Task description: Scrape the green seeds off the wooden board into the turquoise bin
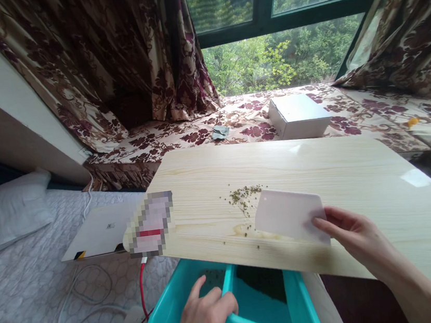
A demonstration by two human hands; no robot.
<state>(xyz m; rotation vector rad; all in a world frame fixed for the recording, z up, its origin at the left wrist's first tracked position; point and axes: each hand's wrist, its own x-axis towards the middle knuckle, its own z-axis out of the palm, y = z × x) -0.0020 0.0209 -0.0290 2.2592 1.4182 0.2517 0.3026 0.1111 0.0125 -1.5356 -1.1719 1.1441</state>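
Teal bin point(311, 304): in the head view it sits partly under the near edge of the wood-grain table point(357, 165); take your places from it.
Green granules point(243, 196): loosely heaped on the table beyond the bin, with a few strays nearer to it.
Translucent sheet point(288, 215): beyond the bin's right compartment, left edge just beside the granules; whether that edge presses on the wood, you cannot tell from here.
Right hand point(351, 228): beyond the bin and to its right, pinching the sheet between thumb and fingers.
Left hand point(206, 322): your fingers curl over the bin's divider, one finger extended; how firmly they grip cannot be told. Steady the bin there.
Stroke: work low and slow with the edge level, starting outside the outermost strays; a quick flick could scatter granules past the bin.
Pinch: light pressure, thumb well back, should let the sheet flex evenly.
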